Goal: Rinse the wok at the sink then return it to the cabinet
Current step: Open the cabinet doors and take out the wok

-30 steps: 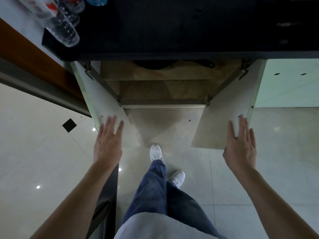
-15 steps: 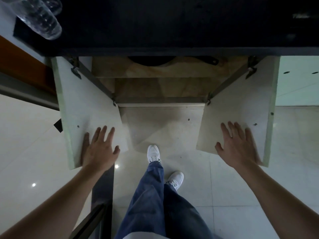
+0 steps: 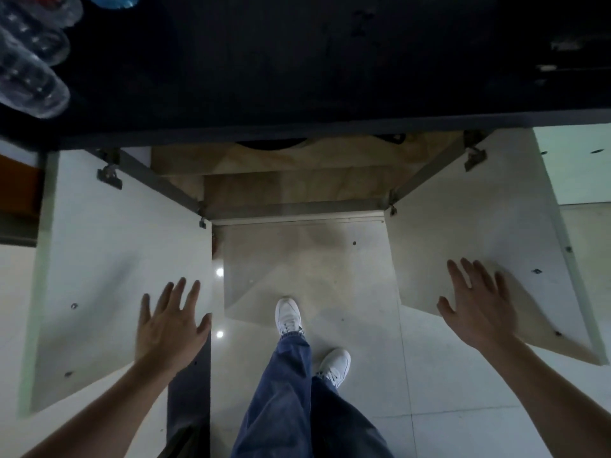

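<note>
The cabinet under the dark counter stands with both doors swung wide. Only a dark curved edge of the wok (image 3: 271, 145) shows on the wooden shelf, just under the counter's lip; a dark handle-like piece (image 3: 391, 138) lies to its right. My left hand (image 3: 168, 325) is spread flat with fingers straight over the inner face of the left door (image 3: 99, 259). My right hand (image 3: 476, 309) is spread the same way over the right door (image 3: 496, 226). Neither hand holds anything.
Clear plastic bottles (image 3: 29, 81) lie on the black countertop (image 3: 297, 61) at top left. My legs in jeans and white shoes (image 3: 289, 317) stand on the pale tiled floor in front of the cabinet. A dark panel (image 3: 190, 408) stands beside my left forearm.
Both cabinet doors have swung further outward. My hands have moved apart with them, staying flat on the inner faces.
</note>
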